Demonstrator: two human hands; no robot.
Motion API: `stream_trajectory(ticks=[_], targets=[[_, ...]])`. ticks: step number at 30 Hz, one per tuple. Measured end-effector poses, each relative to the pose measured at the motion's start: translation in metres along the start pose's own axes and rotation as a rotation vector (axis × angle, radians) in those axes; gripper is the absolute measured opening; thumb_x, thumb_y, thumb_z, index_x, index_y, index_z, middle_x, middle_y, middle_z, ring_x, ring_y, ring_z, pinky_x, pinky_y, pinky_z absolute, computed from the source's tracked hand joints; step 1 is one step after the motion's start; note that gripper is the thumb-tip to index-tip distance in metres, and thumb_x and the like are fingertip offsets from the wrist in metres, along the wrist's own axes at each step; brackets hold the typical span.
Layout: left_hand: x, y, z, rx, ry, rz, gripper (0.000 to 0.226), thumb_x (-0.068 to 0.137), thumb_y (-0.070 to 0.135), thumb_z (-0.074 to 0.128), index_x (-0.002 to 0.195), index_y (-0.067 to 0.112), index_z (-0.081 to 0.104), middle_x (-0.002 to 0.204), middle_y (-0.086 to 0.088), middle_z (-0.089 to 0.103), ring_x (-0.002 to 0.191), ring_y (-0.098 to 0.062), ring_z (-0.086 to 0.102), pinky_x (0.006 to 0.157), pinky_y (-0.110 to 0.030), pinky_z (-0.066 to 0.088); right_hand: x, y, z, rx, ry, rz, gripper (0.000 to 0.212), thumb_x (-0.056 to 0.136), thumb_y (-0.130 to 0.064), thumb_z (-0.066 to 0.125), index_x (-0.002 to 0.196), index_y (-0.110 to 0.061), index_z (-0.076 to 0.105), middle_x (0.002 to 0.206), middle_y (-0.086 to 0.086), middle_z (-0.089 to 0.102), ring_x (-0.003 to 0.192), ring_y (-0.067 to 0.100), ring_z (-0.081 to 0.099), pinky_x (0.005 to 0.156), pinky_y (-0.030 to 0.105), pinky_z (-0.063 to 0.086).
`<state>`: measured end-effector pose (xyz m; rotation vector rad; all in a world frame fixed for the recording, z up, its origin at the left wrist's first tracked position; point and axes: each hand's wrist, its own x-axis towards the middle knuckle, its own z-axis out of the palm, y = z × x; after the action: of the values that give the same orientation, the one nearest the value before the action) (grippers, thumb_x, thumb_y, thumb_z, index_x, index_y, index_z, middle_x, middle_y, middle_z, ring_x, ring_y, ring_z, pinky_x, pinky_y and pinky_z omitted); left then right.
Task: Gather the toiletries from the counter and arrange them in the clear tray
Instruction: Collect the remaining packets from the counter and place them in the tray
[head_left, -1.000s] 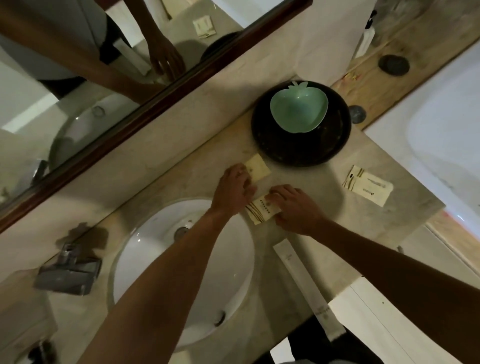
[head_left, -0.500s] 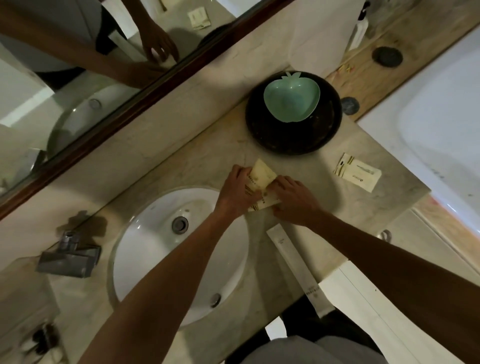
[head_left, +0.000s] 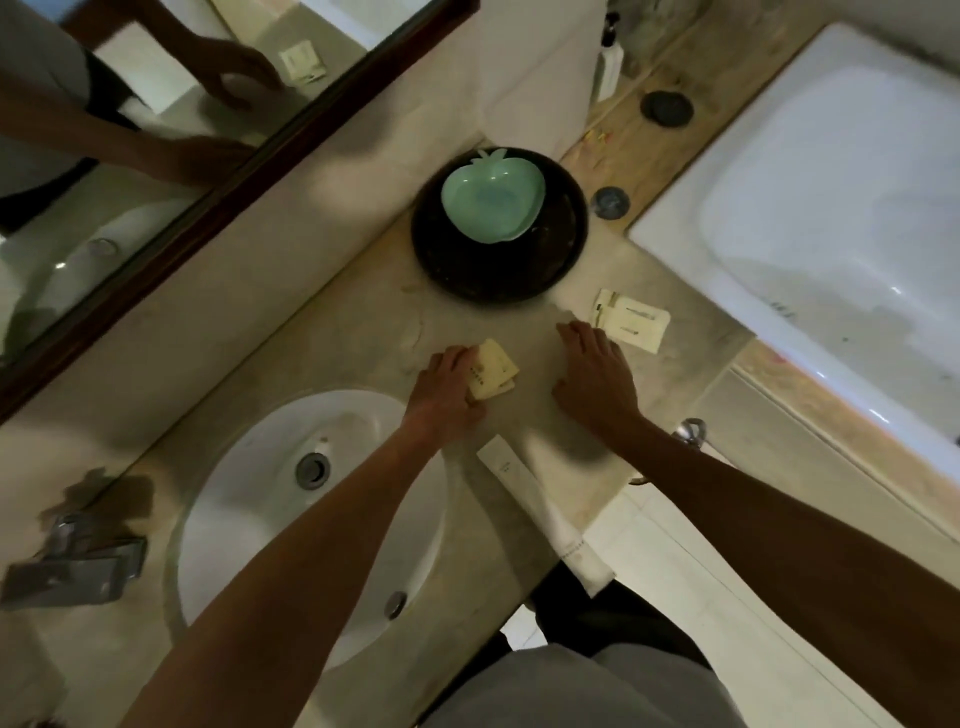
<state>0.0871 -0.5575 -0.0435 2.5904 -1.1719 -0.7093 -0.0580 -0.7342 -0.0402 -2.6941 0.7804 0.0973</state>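
My left hand (head_left: 448, 388) is shut on two small cream toiletry packets (head_left: 492, 375), stacked together just above the counter beside the sink. My right hand (head_left: 596, 379) is open, palm down, its fingertips close to another pair of cream packets (head_left: 632, 326) lying flat on the counter to the right. A long white sachet (head_left: 545, 519) lies diagonally at the counter's front edge, its lower end hanging over. A pale green apple-shaped tray (head_left: 492, 202) sits on a round black plate (head_left: 550, 260) at the back.
A white oval sink (head_left: 270, 519) is set into the counter on the left, with a metal tap (head_left: 78, 561) beyond it. A dark-framed mirror (head_left: 218, 197) runs along the back. A white bathtub (head_left: 831, 218) lies to the right, with a white bottle (head_left: 608, 73) near it.
My right hand let go of the packets in the middle and slid right towards the pair near the tub. My left hand gathered both middle packets into one stack.
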Motion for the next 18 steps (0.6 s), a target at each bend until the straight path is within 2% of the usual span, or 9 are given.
stream_trajectory(ticks=[2, 3, 5, 7, 9, 12, 14, 18], targets=[[0.005, 0.007, 0.002, -0.013, -0.007, 0.031, 0.083, 0.077, 0.026, 0.069, 0.148, 0.017, 0.027, 0.148, -0.003, 0.032, 0.131, -0.025, 0.033, 0.104, -0.042, 0.037, 0.006, 0.018, -0.006, -0.058, 0.069, 0.079, 0.076, 0.066, -0.018, 0.066, 0.138, -0.005, 0.046, 0.139, 0.018, 0.05, 0.123, 0.036, 0.048, 0.099, 0.046, 0.042], [0.009, 0.011, 0.003, -0.023, -0.008, 0.048, 0.082, 0.076, 0.025, 0.069, 0.148, 0.017, 0.028, 0.148, -0.004, 0.033, 0.131, -0.025, 0.033, 0.104, -0.042, 0.037, 0.009, 0.028, -0.009, -0.073, 0.077, 0.11, 0.077, 0.067, -0.018, 0.064, 0.14, -0.004, 0.044, 0.142, 0.019, 0.048, 0.127, 0.037, 0.046, 0.102, 0.048, 0.04], [0.014, 0.021, 0.005, -0.033, -0.003, 0.088, 0.082, 0.075, 0.025, 0.068, 0.147, 0.016, 0.03, 0.146, -0.005, 0.036, 0.129, -0.026, 0.036, 0.103, -0.041, 0.038, 0.017, 0.046, -0.014, -0.07, 0.034, 0.185, 0.083, 0.076, -0.025, 0.061, 0.151, -0.008, 0.029, 0.156, 0.016, 0.032, 0.143, 0.035, 0.03, 0.115, 0.05, 0.026], [0.017, 0.031, 0.006, -0.035, 0.012, 0.115, 0.084, 0.073, 0.031, 0.07, 0.146, 0.017, 0.031, 0.143, -0.005, 0.039, 0.127, -0.025, 0.039, 0.102, -0.04, 0.037, 0.026, 0.059, -0.017, 0.015, -0.035, 0.268, 0.088, 0.081, -0.035, 0.06, 0.155, -0.015, 0.017, 0.161, 0.01, 0.023, 0.147, 0.03, 0.02, 0.12, 0.046, 0.017], [0.017, 0.035, 0.007, -0.017, 0.037, 0.131, 0.086, 0.073, 0.039, 0.071, 0.146, 0.017, 0.031, 0.141, -0.005, 0.041, 0.124, -0.024, 0.04, 0.1, -0.041, 0.038, 0.032, 0.065, -0.017, 0.067, -0.028, 0.289, 0.083, 0.082, -0.039, 0.065, 0.151, -0.015, 0.027, 0.152, 0.012, 0.035, 0.137, 0.032, 0.033, 0.114, 0.044, 0.025], [0.017, 0.036, 0.009, 0.024, 0.048, 0.122, 0.08, 0.077, 0.036, 0.071, 0.145, 0.017, 0.033, 0.141, -0.005, 0.042, 0.125, -0.025, 0.041, 0.098, -0.04, 0.04, 0.033, 0.058, -0.02, 0.064, -0.048, 0.284, 0.073, 0.078, -0.04, 0.075, 0.138, -0.012, 0.043, 0.134, 0.016, 0.046, 0.121, 0.034, 0.043, 0.101, 0.045, 0.036], [0.017, 0.035, 0.008, 0.037, 0.047, 0.107, 0.077, 0.078, 0.031, 0.071, 0.144, 0.016, 0.034, 0.14, -0.006, 0.042, 0.125, -0.025, 0.041, 0.098, -0.04, 0.04, 0.032, 0.048, -0.023, 0.068, -0.033, 0.257, 0.074, 0.073, -0.036, 0.081, 0.133, -0.011, 0.046, 0.13, 0.016, 0.046, 0.118, 0.033, 0.044, 0.098, 0.046, 0.038], [0.015, 0.025, 0.003, 0.046, 0.052, 0.084, 0.076, 0.077, 0.028, 0.073, 0.142, 0.015, 0.036, 0.138, -0.008, 0.043, 0.123, -0.026, 0.043, 0.098, -0.041, 0.041, 0.026, 0.031, -0.027, 0.048, 0.086, 0.045, 0.086, 0.062, -0.031, 0.09, 0.132, -0.009, 0.046, 0.124, 0.015, 0.049, 0.11, 0.032, 0.048, 0.094, 0.044, 0.041]])
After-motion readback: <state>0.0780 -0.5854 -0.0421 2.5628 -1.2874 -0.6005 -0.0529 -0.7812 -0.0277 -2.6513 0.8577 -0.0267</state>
